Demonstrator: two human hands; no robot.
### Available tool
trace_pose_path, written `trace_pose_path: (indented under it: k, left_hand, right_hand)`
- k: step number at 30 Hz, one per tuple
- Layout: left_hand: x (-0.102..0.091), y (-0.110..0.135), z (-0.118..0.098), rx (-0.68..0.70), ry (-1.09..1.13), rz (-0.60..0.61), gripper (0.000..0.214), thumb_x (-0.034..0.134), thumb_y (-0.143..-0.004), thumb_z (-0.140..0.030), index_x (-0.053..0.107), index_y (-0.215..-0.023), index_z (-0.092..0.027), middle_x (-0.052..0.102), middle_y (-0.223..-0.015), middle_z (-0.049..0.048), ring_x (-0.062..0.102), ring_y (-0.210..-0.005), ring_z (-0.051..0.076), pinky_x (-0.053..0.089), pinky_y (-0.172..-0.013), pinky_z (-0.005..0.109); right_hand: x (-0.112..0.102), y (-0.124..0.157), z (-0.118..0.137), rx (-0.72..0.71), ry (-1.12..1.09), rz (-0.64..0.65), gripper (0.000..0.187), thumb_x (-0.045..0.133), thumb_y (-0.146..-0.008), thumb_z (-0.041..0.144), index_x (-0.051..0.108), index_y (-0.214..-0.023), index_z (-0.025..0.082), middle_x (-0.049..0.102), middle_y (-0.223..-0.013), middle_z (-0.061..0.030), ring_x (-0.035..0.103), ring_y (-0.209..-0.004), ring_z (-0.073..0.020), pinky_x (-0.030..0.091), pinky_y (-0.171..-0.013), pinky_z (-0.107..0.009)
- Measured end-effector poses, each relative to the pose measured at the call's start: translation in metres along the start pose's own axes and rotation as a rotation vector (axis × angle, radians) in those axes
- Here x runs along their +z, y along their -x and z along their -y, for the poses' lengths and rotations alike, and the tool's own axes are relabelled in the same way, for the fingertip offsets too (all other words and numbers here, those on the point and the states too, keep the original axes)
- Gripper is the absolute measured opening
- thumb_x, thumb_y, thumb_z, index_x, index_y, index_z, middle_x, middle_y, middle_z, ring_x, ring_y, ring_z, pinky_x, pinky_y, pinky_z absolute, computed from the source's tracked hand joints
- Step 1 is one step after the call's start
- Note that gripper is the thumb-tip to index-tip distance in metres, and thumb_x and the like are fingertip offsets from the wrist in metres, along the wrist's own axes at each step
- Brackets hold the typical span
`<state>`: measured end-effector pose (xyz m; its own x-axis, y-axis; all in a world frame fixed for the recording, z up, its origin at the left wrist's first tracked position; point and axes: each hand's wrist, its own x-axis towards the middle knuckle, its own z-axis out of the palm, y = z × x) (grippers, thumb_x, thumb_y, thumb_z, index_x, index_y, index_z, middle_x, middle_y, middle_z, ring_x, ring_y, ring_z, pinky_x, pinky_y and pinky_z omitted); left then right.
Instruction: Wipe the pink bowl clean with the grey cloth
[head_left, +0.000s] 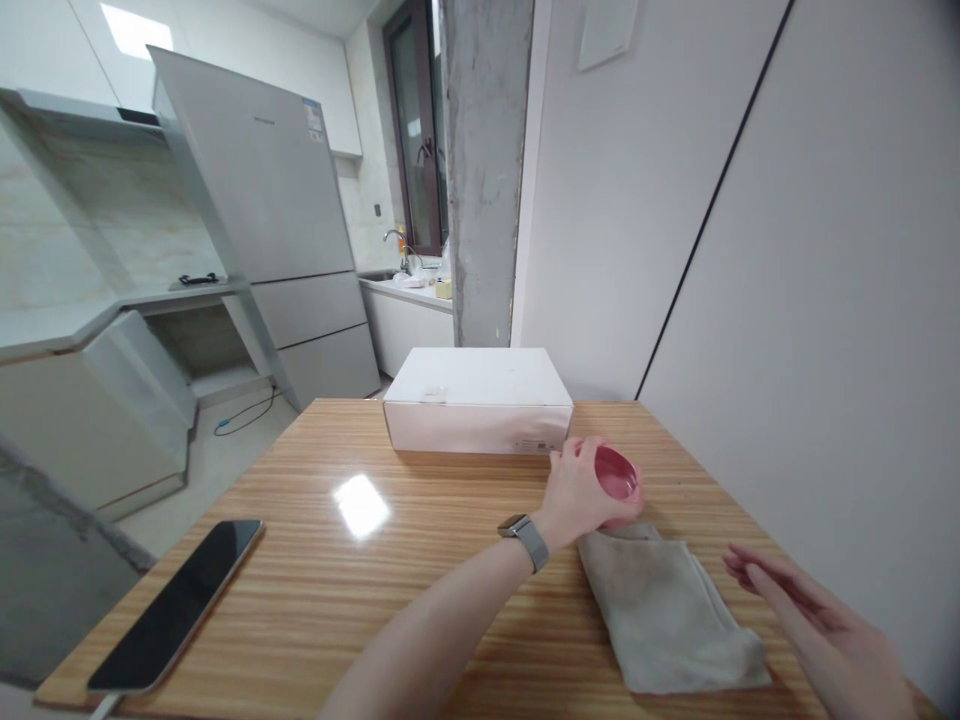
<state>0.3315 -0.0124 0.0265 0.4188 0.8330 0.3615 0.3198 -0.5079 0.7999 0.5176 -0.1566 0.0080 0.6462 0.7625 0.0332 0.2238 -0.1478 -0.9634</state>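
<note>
My left hand (581,492), with a watch on its wrist, is wrapped round a small pink cup (616,474) that is tilted so its inside shows, just above the wooden table (360,590). A folded grey cloth (667,612) lies on the table right below and in front of the cup. At the right, my right hand (806,610) hovers beside the cloth with its fingers stretched out, holding nothing.
A white box (478,400) stands at the table's far edge, behind the cup. A dark phone (180,602) lies near the table's left front corner. A white wall runs along the right side. A fridge (270,220) and kitchen counters stand beyond on the left.
</note>
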Motion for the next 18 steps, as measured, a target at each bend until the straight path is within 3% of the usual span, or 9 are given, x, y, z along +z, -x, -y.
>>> trace_pose_path:
  k: [6, 10, 13, 18]
  left_hand:
    - [0.02, -0.008, 0.013, 0.031, -0.058, 0.005, 0.07, 0.079, -0.057, -0.037, 0.053, -0.121, -0.022, 0.054, -0.121, 0.0134, 0.048, -0.115, 0.035, 0.037, -0.1, 0.052]
    - [0.021, -0.01, 0.015, 0.002, -0.019, 0.043, 0.08, 0.081, -0.054, -0.04, 0.051, -0.127, -0.023, 0.051, -0.129, 0.0131, 0.047, -0.12, 0.035, 0.036, -0.103, 0.051]
    - [0.012, -0.006, 0.009, -0.055, 0.082, 0.056, 0.08, 0.076, -0.063, -0.047, 0.048, -0.133, -0.02, 0.047, -0.137, 0.0139, 0.041, -0.128, 0.034, 0.031, -0.108, 0.049]
    - [-0.03, 0.029, -0.003, -0.098, 0.301, 0.0, 0.041, 0.051, -0.088, -0.043, 0.06, -0.119, -0.018, 0.059, -0.128, 0.0111, 0.05, -0.121, 0.024, 0.036, -0.105, 0.038]
  right_hand:
    - [0.002, 0.007, 0.008, -0.042, 0.031, -0.012, 0.036, 0.07, -0.052, 0.049, 0.074, -0.078, 0.024, 0.076, -0.091, -0.0078, 0.065, -0.103, -0.0363, 0.037, -0.108, -0.049]
    - [0.015, 0.005, 0.006, -0.138, 0.03, 0.019, 0.039, 0.068, -0.058, 0.052, 0.073, -0.085, 0.023, 0.075, -0.095, -0.007, 0.064, -0.104, -0.0342, 0.038, -0.107, -0.051]
    - [0.036, 0.009, 0.011, -0.151, -0.041, 0.076, 0.039, 0.068, -0.065, 0.052, 0.071, -0.092, 0.024, 0.074, -0.098, -0.0076, 0.066, -0.099, -0.0313, 0.043, -0.102, -0.049]
    - [0.087, 0.041, 0.038, -0.254, -0.164, 0.16, 0.034, 0.065, -0.076, 0.049, 0.069, -0.097, 0.023, 0.072, -0.103, -0.0084, 0.064, -0.101, -0.0257, 0.048, -0.095, -0.037]
